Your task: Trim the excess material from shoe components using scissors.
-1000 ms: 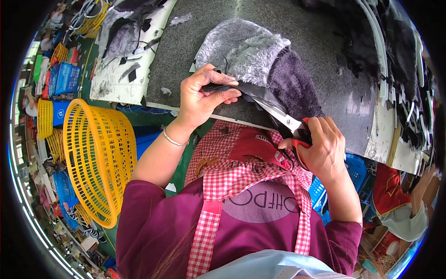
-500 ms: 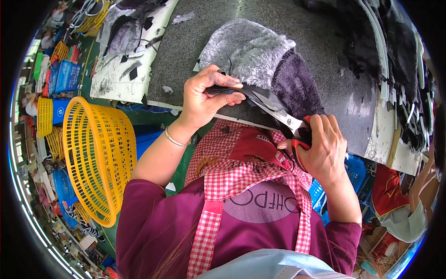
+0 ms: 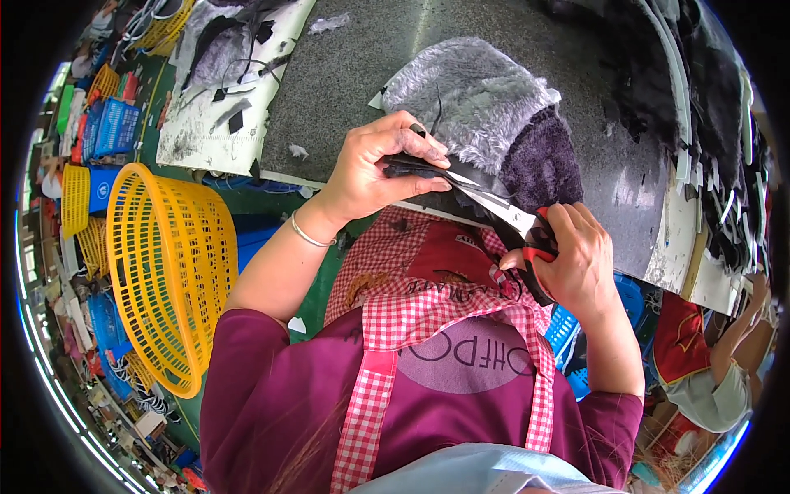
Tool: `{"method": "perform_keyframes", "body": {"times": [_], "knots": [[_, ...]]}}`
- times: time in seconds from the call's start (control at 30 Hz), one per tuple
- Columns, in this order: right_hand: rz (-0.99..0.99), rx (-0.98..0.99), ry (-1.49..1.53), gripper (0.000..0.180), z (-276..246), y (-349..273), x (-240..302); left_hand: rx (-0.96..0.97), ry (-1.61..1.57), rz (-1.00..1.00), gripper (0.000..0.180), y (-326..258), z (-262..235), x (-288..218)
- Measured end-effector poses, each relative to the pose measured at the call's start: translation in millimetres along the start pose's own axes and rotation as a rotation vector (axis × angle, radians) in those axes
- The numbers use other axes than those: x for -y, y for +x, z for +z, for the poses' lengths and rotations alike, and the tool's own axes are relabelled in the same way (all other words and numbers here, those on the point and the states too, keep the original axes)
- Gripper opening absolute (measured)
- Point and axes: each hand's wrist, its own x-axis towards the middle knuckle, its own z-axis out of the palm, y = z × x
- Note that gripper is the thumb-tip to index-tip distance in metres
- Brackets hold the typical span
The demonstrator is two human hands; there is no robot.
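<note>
A rounded piece of silver-grey, long-pile plush (image 3: 469, 90) lies on the speckled dark worktop (image 3: 346, 90) near its front edge, joined to a shorter-napped, deep purple plush panel (image 3: 543, 165); thin, smooth black fabric (image 3: 403, 166) runs along the near side. To the left, a pale, scuffed board (image 3: 218, 140) carries dark scraps, and a tall yellow lattice basket (image 3: 210, 255) stands beside the worktop; dark furry pieces (image 3: 712, 107) are heaped at the right. The left fingers hide part of the black fabric. The left hand (image 3: 387, 160) pinches it between thumb and fingers, while the right hand (image 3: 576, 255) is wrapped around the red-and-black handles of metal scissors (image 3: 514, 216), whose blades lie against the fabric, tips near the left fingers.
</note>
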Motion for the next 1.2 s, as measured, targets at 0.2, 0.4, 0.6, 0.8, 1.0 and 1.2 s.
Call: {"method": "perform_keyframes", "body": {"times": [0.2, 0.4, 0.6, 0.8, 1.0, 1.2], "knots": [[-0.033, 0.005, 0.027, 0.053, 3, 2, -1, 0.007, 0.018, -0.010, 0.030, -2, -1, 0], [-0.049, 0.027, -0.017, 0.050, -12, 7, -3, 0.000, -0.042, -0.015, 0.031, -4, 4, 2], [-0.036, 0.058, -0.015, 0.046, -11, 4, -7, 0.051, -0.022, 0.047, 0.032, 1, 1, -5], [-0.033, 0.062, 0.024, 0.046, -8, 4, -10, 0.060, -0.123, 0.020, 0.030, -3, -2, -2], [-0.027, 0.058, 0.027, 0.047, -8, 5, -9, 0.066, -0.206, 0.015, 0.032, -7, 0, -1], [-0.039, 0.019, 0.026, 0.055, -4, 14, 2, 0.049, -0.227, -0.046, 0.031, -7, 2, -4]]}}
